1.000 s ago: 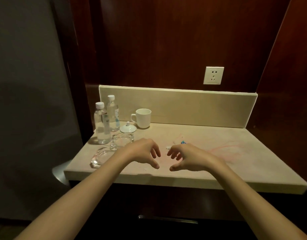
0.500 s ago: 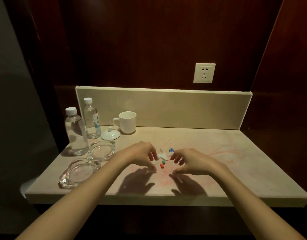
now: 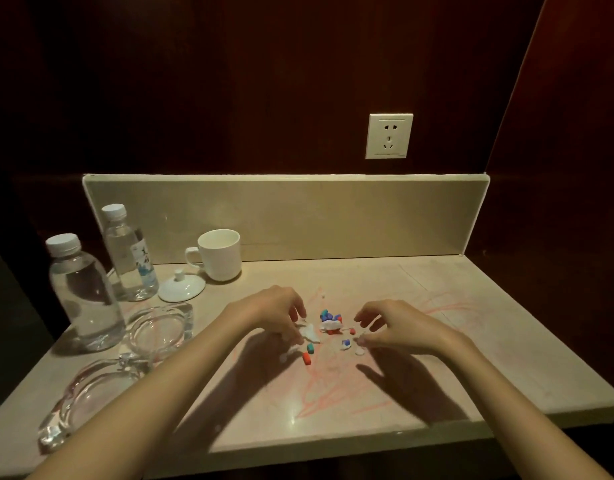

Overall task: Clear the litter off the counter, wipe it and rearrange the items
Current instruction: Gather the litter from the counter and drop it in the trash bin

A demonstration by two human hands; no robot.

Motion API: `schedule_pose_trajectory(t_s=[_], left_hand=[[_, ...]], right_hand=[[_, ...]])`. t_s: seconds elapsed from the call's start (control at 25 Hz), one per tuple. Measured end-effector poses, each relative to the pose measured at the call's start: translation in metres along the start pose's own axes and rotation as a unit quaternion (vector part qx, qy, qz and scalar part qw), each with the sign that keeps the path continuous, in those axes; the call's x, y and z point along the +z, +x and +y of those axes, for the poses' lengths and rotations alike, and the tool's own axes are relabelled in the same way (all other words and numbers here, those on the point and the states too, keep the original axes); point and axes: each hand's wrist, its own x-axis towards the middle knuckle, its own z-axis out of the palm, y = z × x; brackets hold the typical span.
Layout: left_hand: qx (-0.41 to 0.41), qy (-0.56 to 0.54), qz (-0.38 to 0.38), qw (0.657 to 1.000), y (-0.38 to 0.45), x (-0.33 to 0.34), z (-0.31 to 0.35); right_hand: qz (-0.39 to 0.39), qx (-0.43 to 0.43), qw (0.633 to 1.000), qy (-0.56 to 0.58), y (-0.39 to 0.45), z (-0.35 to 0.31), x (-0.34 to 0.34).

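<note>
Counter [image 3: 437, 341]: two bottles [image 3: 85, 292], two ashtrays [image 3: 160, 329], one cup [image 3: 219, 254].

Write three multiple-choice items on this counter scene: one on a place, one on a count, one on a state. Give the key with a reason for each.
1. Where does the white ceramic lid with a knob lie?
A. on the white ceramic mug
B. on the counter, in front of and left of the mug
C. inside a glass ashtray

2. How many clear plastic water bottles with white caps stand on the beige stone counter?
A. one
B. two
C. three

3. What is the state of the mug?
A. upright and uncovered
B. tipped on its side
C. covered by its lid

Key: B, the lid rests on the counter beside the mug; B, the near bottle and the far bottle stand at the left; A, its open mouth faces up.
</note>
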Motion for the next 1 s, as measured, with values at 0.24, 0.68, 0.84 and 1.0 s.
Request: schedule_pose_trajectory(t_s=[0.24,0.68,0.84,1.0], left_hand=[[-0.027,-0.008,-0.001,1.000,0.006,-0.004,-0.006],[-0.073,-0.013,-0.027,0.997,0.000,-0.002,-0.012],[-0.057,0.008,-0.047,0.997,0.001,0.000,-0.003],[-0.019,0.023,-0.054,0.998,0.003,0.005,0.011]], right_hand=[[0.007,-0.029,0.999,-0.018,0.055,0.006,0.006],[-0.082,-0.063,0.995,0.008,0.089,0.007,0.029],[-0.117,-0.100,0.988,0.015,0.065,0.000,0.029],[-0.113,-0.113,0.986,0.037,0.043,0.000,0.021]])
